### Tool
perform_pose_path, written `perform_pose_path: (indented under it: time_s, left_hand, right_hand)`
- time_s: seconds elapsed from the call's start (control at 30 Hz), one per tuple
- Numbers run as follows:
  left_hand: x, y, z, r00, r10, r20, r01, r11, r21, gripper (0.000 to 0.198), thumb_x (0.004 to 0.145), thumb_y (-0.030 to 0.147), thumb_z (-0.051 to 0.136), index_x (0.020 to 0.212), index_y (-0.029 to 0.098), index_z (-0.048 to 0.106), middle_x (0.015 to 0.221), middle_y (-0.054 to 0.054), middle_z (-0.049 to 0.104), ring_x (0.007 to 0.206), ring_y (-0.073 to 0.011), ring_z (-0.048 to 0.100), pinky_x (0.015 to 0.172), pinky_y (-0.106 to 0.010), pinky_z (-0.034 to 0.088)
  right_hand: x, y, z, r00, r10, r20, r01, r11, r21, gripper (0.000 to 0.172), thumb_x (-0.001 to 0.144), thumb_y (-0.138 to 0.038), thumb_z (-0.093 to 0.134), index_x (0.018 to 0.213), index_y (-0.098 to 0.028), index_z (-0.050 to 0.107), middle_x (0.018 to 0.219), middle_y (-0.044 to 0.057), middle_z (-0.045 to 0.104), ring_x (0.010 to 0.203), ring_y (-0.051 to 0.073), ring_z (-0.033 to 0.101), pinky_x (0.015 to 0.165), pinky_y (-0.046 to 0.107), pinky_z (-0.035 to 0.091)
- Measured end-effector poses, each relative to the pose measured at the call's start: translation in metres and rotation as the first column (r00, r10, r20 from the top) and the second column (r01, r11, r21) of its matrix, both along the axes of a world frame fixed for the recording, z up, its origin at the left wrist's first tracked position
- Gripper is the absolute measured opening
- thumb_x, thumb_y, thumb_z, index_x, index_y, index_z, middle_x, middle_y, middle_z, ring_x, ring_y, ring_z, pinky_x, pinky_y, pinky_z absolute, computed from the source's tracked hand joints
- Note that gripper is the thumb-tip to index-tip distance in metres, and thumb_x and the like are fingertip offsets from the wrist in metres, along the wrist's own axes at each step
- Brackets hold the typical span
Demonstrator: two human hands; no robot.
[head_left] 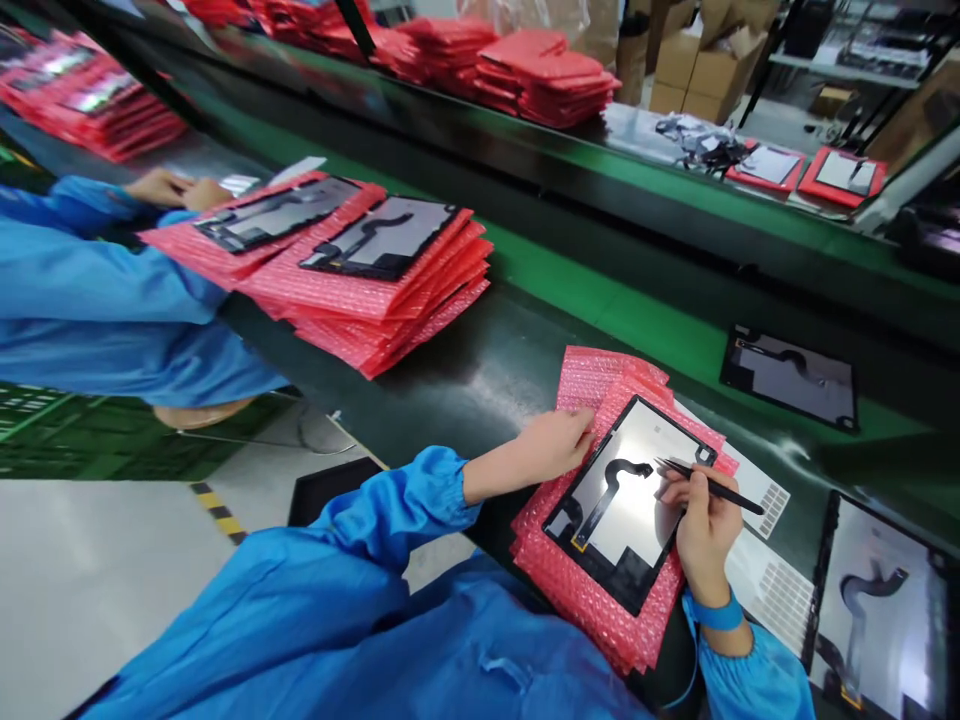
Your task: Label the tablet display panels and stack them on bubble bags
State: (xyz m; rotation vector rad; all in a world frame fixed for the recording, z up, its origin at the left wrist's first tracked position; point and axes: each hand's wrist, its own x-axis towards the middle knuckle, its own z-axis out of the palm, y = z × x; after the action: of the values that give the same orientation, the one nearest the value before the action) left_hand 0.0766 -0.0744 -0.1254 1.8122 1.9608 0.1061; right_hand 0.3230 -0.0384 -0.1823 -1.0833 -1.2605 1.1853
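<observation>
A flat screen panel point(637, 470) with a black flex cable on its back lies on a stack of pink bubble-wrap bags point(585, 590) in front of me. My left hand point(551, 445) rests at the panel's upper left corner, fingers curled against the bags and the panel's edge. My right hand point(701, 530) is closed around black tweezers point(712, 487), whose tips touch the panel near the flex cable's end. Both my sleeves are blue, and a blue strap circles my right wrist.
White sheets point(772, 585) lie under the stack's right side. More panels sit on the green belt point(791, 378) and at the lower right point(877, 610). A co-worker in blue point(90, 290) at the left handles another pink stack point(360, 290). Further pink stacks point(547, 80) line the far bench.
</observation>
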Motion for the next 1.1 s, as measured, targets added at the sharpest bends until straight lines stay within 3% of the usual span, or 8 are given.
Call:
perform_pose_path:
  time_s: [0.1,0.27,0.43,0.5,0.6,0.7,0.87,1.1]
  left_hand:
    - [0.005,-0.001,-0.002,0.998,0.008,0.060,-0.012,0.997,0.071,0.021,0.105,0.020,0.040,0.111,0.015,0.059,0.115,-0.018,0.070,0.098,-0.0299,0.073,0.089,-0.047,0.057]
    - [0.018,-0.001,-0.002,0.959,-0.003,0.283,-0.048,0.984,0.174,0.019,0.110,0.026,0.039,0.121,0.017,0.051,0.103,-0.008,0.069,0.092,-0.0202,0.070,0.088,-0.036,0.057]
    - [0.019,0.007,-0.008,0.905,0.003,0.426,-0.107,0.969,0.221,0.062,0.102,0.027,0.065,0.153,0.011,0.034,0.112,-0.010,0.073,0.097,-0.0208,0.073,0.082,-0.033,0.059]
    - [0.012,0.013,-0.008,0.899,-0.022,0.438,-0.095,0.965,0.244,0.055,0.102,0.028,0.065,0.150,0.011,0.043,0.114,-0.011,0.075,0.096,-0.0206,0.074,0.081,-0.031,0.059]
    - [-0.002,0.019,-0.007,0.911,-0.074,0.406,-0.044,0.960,0.275,0.022,0.107,0.032,0.058,0.121,0.016,0.066,0.110,-0.008,0.076,0.097,-0.0194,0.074,0.086,-0.029,0.058]
    - [-0.011,0.022,-0.013,0.943,-0.061,0.328,-0.032,0.962,0.271,0.028,0.111,0.028,0.047,0.099,0.017,0.069,0.100,-0.008,0.075,0.092,-0.0207,0.073,0.087,-0.032,0.058]
    - [-0.012,0.023,-0.034,0.969,0.061,0.240,-0.125,0.957,0.262,0.026,0.108,0.037,0.053,0.111,0.016,0.067,0.117,-0.016,0.069,0.105,-0.0308,0.071,0.093,-0.044,0.058]
    - [-0.001,0.021,-0.035,0.900,0.020,0.435,-0.144,0.956,0.256,0.021,0.110,0.033,0.042,0.113,0.021,0.058,0.102,-0.008,0.064,0.096,-0.0252,0.067,0.094,-0.042,0.054]
  right_hand:
    - [-0.001,0.002,-0.003,1.000,-0.005,-0.010,0.005,1.000,-0.005,0.035,0.101,-0.052,0.071,0.106,-0.019,0.061,0.057,-0.006,0.068,0.058,0.020,0.074,0.068,0.035,0.061]
    - [0.003,0.008,-0.004,0.992,-0.051,-0.118,0.048,0.998,-0.029,0.039,0.098,-0.053,0.076,0.105,-0.018,0.061,0.071,0.000,0.077,0.049,0.016,0.068,0.052,0.027,0.054]
    - [0.013,0.013,-0.004,0.978,-0.063,-0.197,0.060,0.998,-0.022,0.034,0.098,-0.049,0.077,0.106,-0.018,0.065,0.080,0.002,0.080,0.052,0.017,0.071,0.053,0.030,0.059]
    - [0.017,0.015,-0.007,0.973,-0.084,-0.213,0.085,0.996,-0.006,0.030,0.098,-0.046,0.078,0.104,-0.019,0.067,0.081,0.003,0.080,0.052,0.017,0.072,0.053,0.030,0.060]
    - [0.019,0.021,-0.013,0.980,-0.073,-0.185,0.067,0.997,-0.043,0.032,0.094,-0.046,0.082,0.101,-0.018,0.069,0.078,0.004,0.080,0.052,0.019,0.072,0.051,0.030,0.061]
    - [0.016,0.026,-0.016,0.991,-0.062,-0.120,0.052,0.995,-0.085,0.044,0.089,-0.054,0.086,0.103,-0.016,0.068,0.074,0.005,0.079,0.054,0.019,0.074,0.051,0.028,0.063]
    - [0.012,0.026,-0.013,0.996,-0.065,-0.054,0.061,0.995,-0.080,0.055,0.085,-0.062,0.086,0.106,-0.014,0.066,0.075,0.006,0.079,0.055,0.020,0.075,0.053,0.029,0.064]
    - [0.008,0.021,-0.010,0.997,-0.052,-0.058,0.049,0.998,-0.048,0.048,0.092,-0.058,0.080,0.108,-0.016,0.063,0.078,0.004,0.080,0.057,0.017,0.075,0.056,0.028,0.063]
